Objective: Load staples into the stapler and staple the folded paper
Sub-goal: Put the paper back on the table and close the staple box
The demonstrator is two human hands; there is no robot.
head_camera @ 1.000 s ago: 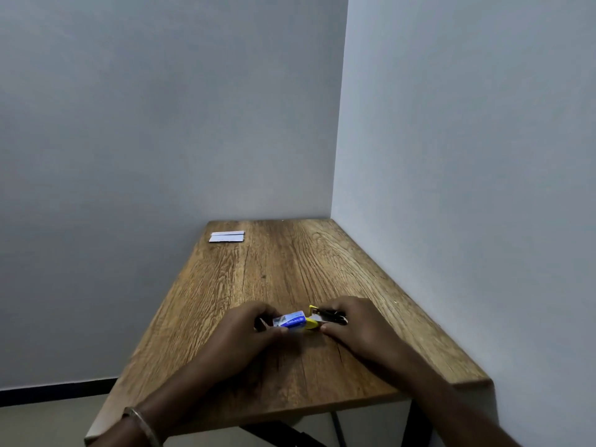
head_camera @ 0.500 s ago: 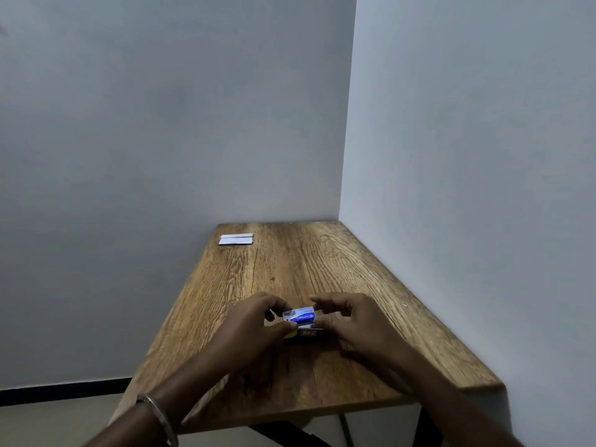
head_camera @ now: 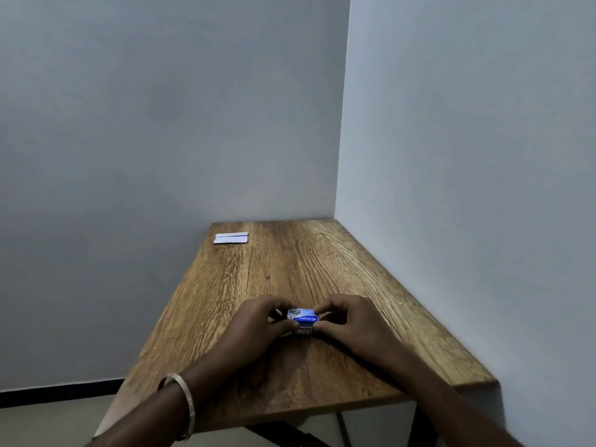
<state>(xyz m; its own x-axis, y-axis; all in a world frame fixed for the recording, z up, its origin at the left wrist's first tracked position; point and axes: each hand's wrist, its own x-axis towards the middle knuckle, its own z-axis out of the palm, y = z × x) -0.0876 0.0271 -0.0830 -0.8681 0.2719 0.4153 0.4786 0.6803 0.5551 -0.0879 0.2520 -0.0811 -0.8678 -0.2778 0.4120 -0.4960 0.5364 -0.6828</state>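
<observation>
Both hands meet over the near middle of the wooden table (head_camera: 290,259), pinching a small blue and white staple box (head_camera: 302,319) between them. The left hand (head_camera: 254,327) has its fingers curled onto the box's left end, thumb below and fingertips above, and the right hand (head_camera: 351,324) grips the right end the same way, its fingers bent tight against the cardboard. The box sits right between the two sets of fingertips, just above the tabletop. The stapler cannot be made out; a sliver of something pale yellow shows beneath the left hand's fingers, but whether that is it I cannot tell. The folded paper (head_camera: 231,238) lies flat far beyond the fingers, near the back left corner, well apart from both hands. Judging by the grip, the box is about to be opened, and that is where trouble could start. A hard tug on a tight flap could make the box burst open and scatter staple strips across the table or over the near edge, which is close under the wrists. Squeezing too firmly could also crush the box and break the strips into short pieces that load badly.
</observation>
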